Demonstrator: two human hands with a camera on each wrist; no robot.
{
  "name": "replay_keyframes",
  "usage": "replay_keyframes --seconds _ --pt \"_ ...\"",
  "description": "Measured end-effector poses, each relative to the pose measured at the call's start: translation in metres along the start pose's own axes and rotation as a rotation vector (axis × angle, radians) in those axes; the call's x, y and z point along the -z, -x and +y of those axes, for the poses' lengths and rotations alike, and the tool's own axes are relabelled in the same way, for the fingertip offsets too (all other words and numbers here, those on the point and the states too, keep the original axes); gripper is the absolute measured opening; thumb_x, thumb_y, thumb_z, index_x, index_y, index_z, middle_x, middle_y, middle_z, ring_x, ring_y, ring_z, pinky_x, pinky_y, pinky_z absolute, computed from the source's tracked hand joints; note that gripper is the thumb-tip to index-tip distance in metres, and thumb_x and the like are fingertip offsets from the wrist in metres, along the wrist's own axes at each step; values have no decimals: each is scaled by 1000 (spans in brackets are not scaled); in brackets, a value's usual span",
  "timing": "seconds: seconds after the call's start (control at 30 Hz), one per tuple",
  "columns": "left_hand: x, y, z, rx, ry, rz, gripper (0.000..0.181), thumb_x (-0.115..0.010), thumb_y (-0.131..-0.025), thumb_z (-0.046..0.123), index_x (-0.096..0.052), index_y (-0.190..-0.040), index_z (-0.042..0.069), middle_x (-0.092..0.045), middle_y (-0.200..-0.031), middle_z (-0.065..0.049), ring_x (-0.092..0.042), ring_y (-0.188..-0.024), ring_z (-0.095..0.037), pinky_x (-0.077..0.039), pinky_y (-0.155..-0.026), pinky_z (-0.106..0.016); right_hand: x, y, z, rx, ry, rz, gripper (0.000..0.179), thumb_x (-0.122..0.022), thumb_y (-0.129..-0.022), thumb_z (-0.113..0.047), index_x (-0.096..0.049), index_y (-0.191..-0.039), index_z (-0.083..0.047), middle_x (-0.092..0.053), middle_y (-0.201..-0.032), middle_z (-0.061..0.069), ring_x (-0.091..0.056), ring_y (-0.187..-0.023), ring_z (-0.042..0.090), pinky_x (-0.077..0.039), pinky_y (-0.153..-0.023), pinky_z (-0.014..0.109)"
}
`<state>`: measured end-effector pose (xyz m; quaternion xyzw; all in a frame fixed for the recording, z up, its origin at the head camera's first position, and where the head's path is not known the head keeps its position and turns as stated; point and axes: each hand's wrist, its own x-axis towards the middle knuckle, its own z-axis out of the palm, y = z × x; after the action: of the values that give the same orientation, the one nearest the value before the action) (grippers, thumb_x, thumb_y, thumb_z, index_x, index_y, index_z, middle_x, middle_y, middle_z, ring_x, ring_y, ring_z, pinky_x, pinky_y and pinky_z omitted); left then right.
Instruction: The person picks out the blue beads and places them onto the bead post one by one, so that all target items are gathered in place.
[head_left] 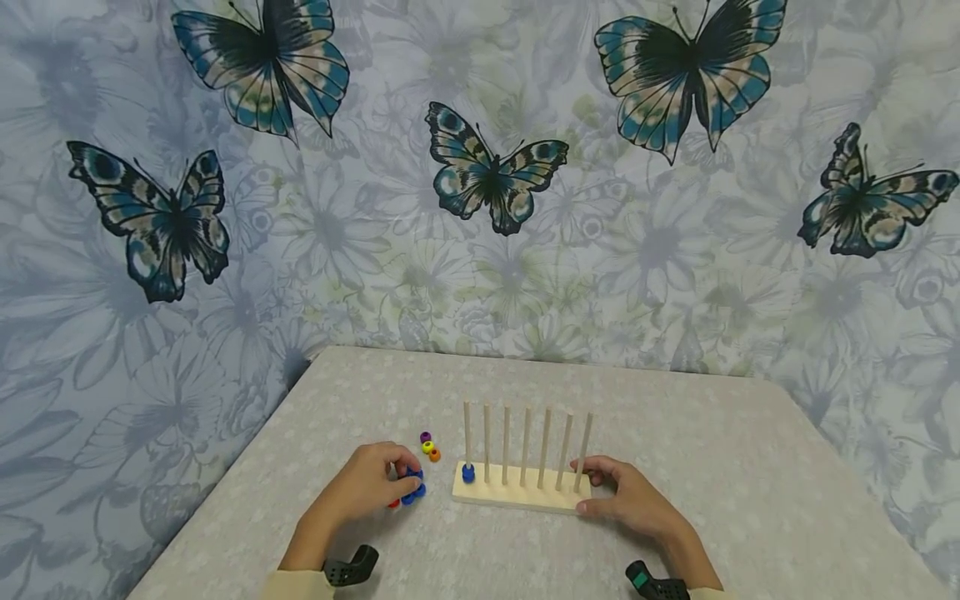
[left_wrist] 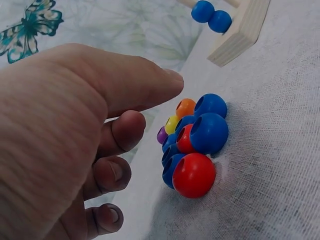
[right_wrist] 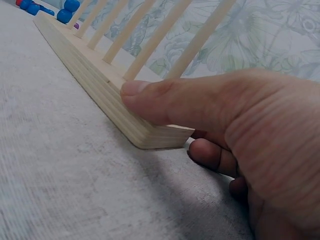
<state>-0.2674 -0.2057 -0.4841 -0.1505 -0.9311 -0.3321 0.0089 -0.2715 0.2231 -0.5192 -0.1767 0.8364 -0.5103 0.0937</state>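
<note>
My left hand (head_left: 372, 481) hovers at a cluster of blue beads (left_wrist: 209, 133) and red beads (left_wrist: 194, 175) on the cloth. Its thumb is extended and the other fingers are bent, with no bead visible between them; the thumb hides the index finger. To the right stands a wooden peg rack (head_left: 517, 497) with a row of several upright pegs. Two blue beads (left_wrist: 212, 17) are stacked on its leftmost peg. My right hand (head_left: 628, 498) grips the rack's right end, thumb on the near side and fingers behind.
Behind the cluster lie a purple bead (head_left: 426, 437), a yellow bead (head_left: 427, 447) and an orange bead (head_left: 435, 455). A pale patterned cloth (head_left: 675, 433) covers the table, whose far edge meets a butterfly-printed wall (head_left: 510, 292).
</note>
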Motion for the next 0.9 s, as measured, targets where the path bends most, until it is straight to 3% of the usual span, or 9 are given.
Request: replay_keyframes --seconds 0.3,0.57,0.9 --pt "-1 1 1 -28 34 -64 11 -80 -85 20 -72 -93 20 -59 -79 5 -59 -55 -8 -46 -50 -26 -1 -1 1 -3 43 23 60 -88 -76 -27 -65 -130 -16 -66 -130 2 -54 -105 18 -42 -91 23" --pt "-6 2 -1 -43 -36 -41 15 -84 -80 26 -74 -92 24 -57 -77 11 -51 -66 -5 -44 -58 -23 0 1 -3 9 18 7 60 -87 -77 -24 -63 -131 -10 -65 -134 8 -54 -104 19 -43 -90 24" --pt "-11 -1 -8 -75 -97 -69 19 -85 -78 26 -76 -94 25 -56 -74 11 -49 -67 -3 -42 -60 -22 -2 -1 0 5 12 15 59 -87 -77 -24 -65 -129 -11 -66 -131 7 -53 -102 16 -42 -89 23"
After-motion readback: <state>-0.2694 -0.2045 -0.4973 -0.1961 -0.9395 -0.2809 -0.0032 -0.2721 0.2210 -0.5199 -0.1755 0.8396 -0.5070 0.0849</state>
